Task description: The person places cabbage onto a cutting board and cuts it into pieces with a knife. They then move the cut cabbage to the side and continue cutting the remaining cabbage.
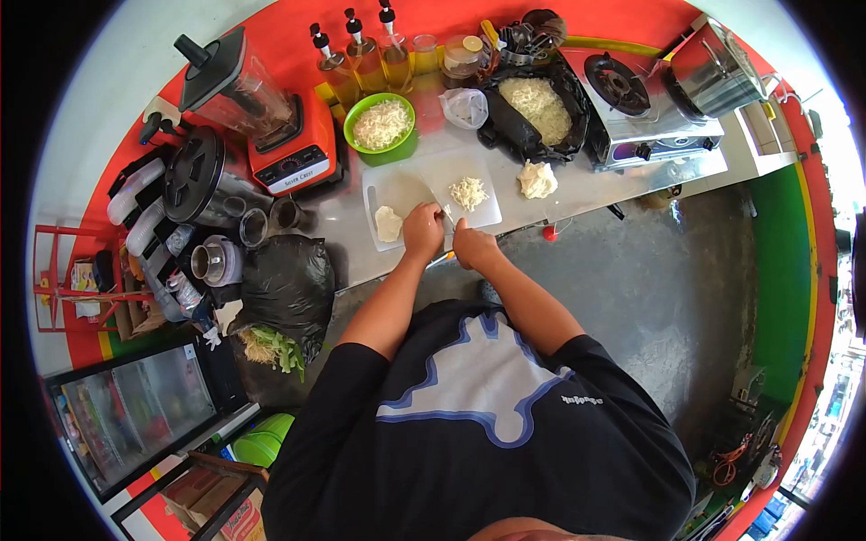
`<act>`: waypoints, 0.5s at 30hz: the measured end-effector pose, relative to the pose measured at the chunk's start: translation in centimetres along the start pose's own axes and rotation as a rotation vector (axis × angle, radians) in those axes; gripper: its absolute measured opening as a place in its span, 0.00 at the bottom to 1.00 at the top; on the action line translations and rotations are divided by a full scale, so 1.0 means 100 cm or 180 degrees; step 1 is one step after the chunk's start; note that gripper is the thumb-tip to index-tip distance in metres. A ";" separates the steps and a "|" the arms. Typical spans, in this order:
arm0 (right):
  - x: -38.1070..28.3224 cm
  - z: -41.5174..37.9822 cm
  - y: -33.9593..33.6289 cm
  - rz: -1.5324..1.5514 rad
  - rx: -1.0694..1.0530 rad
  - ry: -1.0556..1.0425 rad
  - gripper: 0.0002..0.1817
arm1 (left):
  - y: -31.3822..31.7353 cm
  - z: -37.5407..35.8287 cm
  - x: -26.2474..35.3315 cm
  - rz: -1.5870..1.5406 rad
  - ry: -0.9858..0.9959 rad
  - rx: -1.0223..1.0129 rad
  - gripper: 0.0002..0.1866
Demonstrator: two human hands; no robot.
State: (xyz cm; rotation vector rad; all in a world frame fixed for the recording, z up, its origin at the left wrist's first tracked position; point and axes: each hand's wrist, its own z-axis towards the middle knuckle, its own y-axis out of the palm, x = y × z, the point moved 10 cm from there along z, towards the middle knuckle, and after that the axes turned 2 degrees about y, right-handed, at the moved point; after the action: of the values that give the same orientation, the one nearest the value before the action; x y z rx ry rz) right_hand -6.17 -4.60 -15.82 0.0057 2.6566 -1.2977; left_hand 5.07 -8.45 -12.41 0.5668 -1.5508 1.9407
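Observation:
At the front edge of the white cutting board [415,185], my left hand [424,232] is closed, with a small pale piece at its fingertips. Close on its right, my right hand [474,245] is wrapped round the handle of a knife [450,219], whose blade points up over the board. A pile of pale shreds [468,193] lies on the board's right part. On its left part rests a flat pale piece [389,224]. Right of the board, a pale lump [538,180] sits on the metal counter [577,194].
Behind the board stand a green bowl [380,123] of shreds and a black bag [577,99] of more shreds. A red blender [293,144] is at the left, with a black plastic bag [287,284] below it. A gas stove [654,122] stands at the right.

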 end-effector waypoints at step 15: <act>-0.006 0.002 0.003 0.0095 -0.0135 0.0061 0.31 | 0.003 -0.005 -0.002 -0.0005 0.0089 0.0044 0.03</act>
State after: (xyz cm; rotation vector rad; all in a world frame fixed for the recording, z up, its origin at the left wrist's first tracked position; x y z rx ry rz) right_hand -5.49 -4.55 -16.03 0.0520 2.6889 -1.2380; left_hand 5.03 -8.07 -12.90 0.5445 -1.5203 1.9516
